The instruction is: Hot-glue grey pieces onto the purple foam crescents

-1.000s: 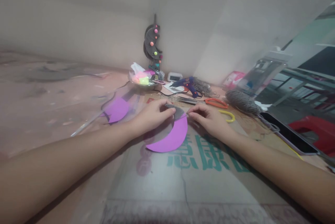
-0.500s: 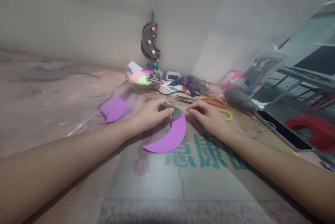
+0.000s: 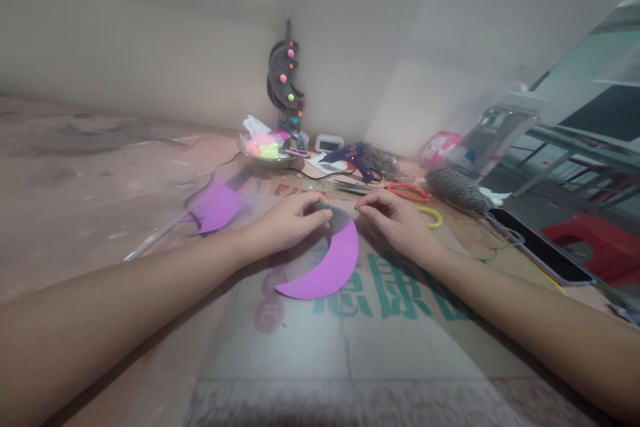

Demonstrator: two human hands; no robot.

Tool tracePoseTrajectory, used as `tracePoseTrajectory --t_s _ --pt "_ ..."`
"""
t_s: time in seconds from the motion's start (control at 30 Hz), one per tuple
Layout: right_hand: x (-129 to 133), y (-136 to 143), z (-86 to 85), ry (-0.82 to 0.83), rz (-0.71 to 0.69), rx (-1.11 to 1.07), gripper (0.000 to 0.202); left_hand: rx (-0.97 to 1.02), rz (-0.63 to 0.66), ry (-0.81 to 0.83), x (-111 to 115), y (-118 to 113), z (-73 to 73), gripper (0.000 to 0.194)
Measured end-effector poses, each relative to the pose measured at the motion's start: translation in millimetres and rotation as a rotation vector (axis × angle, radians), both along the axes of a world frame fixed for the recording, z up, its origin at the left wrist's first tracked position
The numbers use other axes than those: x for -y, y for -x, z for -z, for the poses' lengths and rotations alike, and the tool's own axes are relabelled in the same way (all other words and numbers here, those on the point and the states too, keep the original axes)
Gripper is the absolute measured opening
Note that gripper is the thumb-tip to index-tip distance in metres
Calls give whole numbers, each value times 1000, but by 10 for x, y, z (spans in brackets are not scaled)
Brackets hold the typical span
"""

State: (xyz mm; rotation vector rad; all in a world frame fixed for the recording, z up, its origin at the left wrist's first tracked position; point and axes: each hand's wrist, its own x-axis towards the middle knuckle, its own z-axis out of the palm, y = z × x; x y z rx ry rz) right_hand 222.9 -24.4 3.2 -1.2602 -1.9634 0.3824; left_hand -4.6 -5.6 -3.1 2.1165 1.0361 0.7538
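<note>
A purple paper crescent (image 3: 333, 267) lies above the cardboard, its upper part covered with grey yarn (image 3: 339, 217). My left hand (image 3: 293, 219) is closed on the crescent at that grey upper end, thumb on top, hiding the tip. Just right of the crescent, my right hand (image 3: 387, 217) is pinched, thumb against fingers. Whatever sits between those fingertips is too fine to make out. Beyond the hands lie scissors with orange handles (image 3: 407, 192) and a yellow-handled pair (image 3: 430, 216). A grey yarn ball (image 3: 457, 190) rests to the right.
A purple glue gun (image 3: 354, 159), a small white clock (image 3: 329, 143) and a bowl (image 3: 270, 160) of colourful bits stand at the back. Against the wall is a grey crescent decoration (image 3: 284, 80). A phone (image 3: 540, 247) lies right; another purple piece (image 3: 219, 207) lies left.
The purple crescent has tilted slightly, its lower part shifting a little right and down. Both hands stay in nearly the same place and closed.
</note>
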Motion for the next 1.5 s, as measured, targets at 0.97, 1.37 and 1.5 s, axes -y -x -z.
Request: tracePoseTrajectory --t_s 0.97,1.37,1.5 --pt "40 17 -14 -41 23 -29 14 120 158 213 55 14 -67 23" --pt "36 24 -14 65 2 -259 28 240 13 305 17 -11 -49 28" --pt "99 22 -51 -13 35 -237 20 286 -86 352 14 -12 -42 31"
